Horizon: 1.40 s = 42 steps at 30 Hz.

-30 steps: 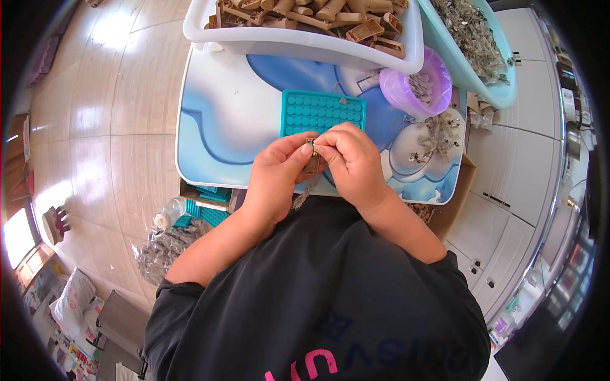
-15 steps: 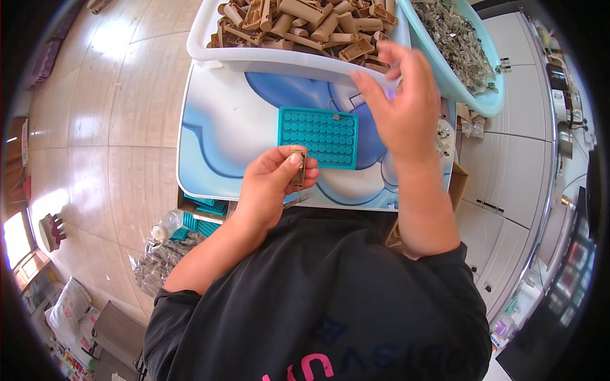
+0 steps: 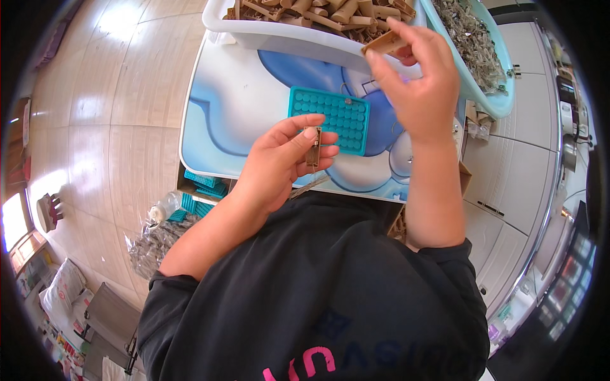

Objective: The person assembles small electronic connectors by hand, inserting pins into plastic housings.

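In my left hand (image 3: 270, 159), a narrow brown plastic shell (image 3: 312, 157) is pinched upright under the thumb. Its hollow side faces up, with a small metal bit near the top. My right hand (image 3: 427, 92) is raised by the rim of the white tub (image 3: 298, 37), gripping another brown plastic piece (image 3: 385, 44) between thumb and fingers. Behind my left fingertips a teal tray (image 3: 356, 130) with rows of round studs lies on the table, a small metallic item (image 3: 347, 101) on its far edge.
Many loose brown pieces (image 3: 305, 9) fill the white tub. At the right, a pale blue basin (image 3: 505, 100) holds clear and metallic small parts. The blue-and-white tabletop (image 3: 229, 82) ends just before my body. A clear bottle (image 3: 164, 208) and teal trays (image 3: 202, 181) sit lower left.
My right hand was without a visible piece beside the tub; now it has a brown piece in its grip. My left fingers have spread somewhat, and the view has shifted slightly.
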Each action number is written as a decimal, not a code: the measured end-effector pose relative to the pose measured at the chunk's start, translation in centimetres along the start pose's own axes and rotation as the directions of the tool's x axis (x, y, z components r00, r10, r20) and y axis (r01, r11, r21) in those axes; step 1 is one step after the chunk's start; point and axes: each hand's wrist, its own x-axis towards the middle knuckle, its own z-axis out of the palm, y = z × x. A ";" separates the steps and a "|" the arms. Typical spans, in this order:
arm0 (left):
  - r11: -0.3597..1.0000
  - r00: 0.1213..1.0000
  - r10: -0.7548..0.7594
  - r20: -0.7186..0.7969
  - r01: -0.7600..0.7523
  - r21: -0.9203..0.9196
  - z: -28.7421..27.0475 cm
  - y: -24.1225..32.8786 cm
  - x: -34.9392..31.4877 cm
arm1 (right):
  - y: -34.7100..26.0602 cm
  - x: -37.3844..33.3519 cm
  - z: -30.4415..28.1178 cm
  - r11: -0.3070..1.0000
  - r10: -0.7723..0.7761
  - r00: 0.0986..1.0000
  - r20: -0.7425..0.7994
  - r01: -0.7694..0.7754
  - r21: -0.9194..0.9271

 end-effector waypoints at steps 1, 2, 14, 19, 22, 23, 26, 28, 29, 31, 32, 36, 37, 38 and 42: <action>1.000 1.000 -0.004 0.027 0.005 -0.012 0.1 0.0 0.0 | -0.6 -0.7 0.0 1.000 0.000 1.000 0.003 0.000 0.002; 1.000 1.000 -0.005 0.028 0.005 -0.012 0.2 0.0 0.0 | -1.4 -1.7 0.1 0.995 -0.030 0.999 0.020 0.028 0.098; 0.991 0.997 0.036 0.067 -0.044 0.127 -0.1 -1.6 0.5 | -3.7 -8.9 0.5 0.852 0.161 0.913 0.375 -0.321 0.415; 0.998 0.994 -0.067 0.090 0.067 0.006 -0.4 -1.9 0.8 | -3.0 -9.2 0.7 0.891 0.117 0.917 0.382 -0.266 0.367; 1.000 0.999 -0.016 0.041 0.015 0.024 0.1 -1.8 0.7 | -1.5 -10.1 1.2 0.919 0.090 0.962 0.259 -0.181 0.351; 1.000 0.999 -0.018 0.040 0.017 0.023 0.1 -1.8 0.6 | -0.7 -10.3 1.1 0.956 0.112 0.987 0.116 -0.139 0.257; 0.995 0.998 0.024 -0.060 -0.018 0.099 0.0 -1.5 0.5 | 0.6 -12.2 -0.5 0.963 0.211 0.978 -0.007 -0.206 0.171; 0.996 0.998 0.024 -0.052 -0.020 0.089 -0.5 -1.4 0.4 | 0.8 -13.9 -1.4 0.935 0.300 0.954 0.021 -0.299 0.190; 0.996 0.998 0.022 -0.052 -0.018 0.089 -0.6 -1.5 0.5 | 0.9 -14.8 -1.7 0.954 0.243 0.964 0.109 -0.258 0.154; 0.996 0.999 0.031 -0.042 -0.027 0.087 -0.7 -1.6 0.6 | 0.4 -15.6 -2.1 0.968 0.190 0.961 0.200 -0.217 0.123; 0.996 0.999 0.028 -0.042 -0.024 0.088 -0.7 -1.7 0.7 | -0.1 -15.6 -2.0 0.979 0.174 0.955 0.238 -0.194 0.064; 0.996 1.000 0.008 -0.031 -0.005 0.092 -0.2 -1.8 0.8 | -0.1 -15.8 -2.0 0.994 0.101 0.931 0.351 -0.080 -0.075; 0.996 1.000 -0.008 -0.024 0.010 0.093 0.0 -1.8 0.7 | 0.1 -15.8 -2.0 0.994 0.101 0.932 0.349 -0.080 -0.075; 0.995 1.000 -0.007 -0.023 0.009 0.095 0.1 -1.9 0.6 | 0.4 -15.9 -2.1 0.996 0.074 0.924 0.375 -0.054 -0.064; 0.961 0.988 -0.129 0.089 0.103 0.257 0.3 -2.1 0.3 | 0.0 -15.0 -2.9 0.997 -0.063 0.881 0.469 0.040 0.059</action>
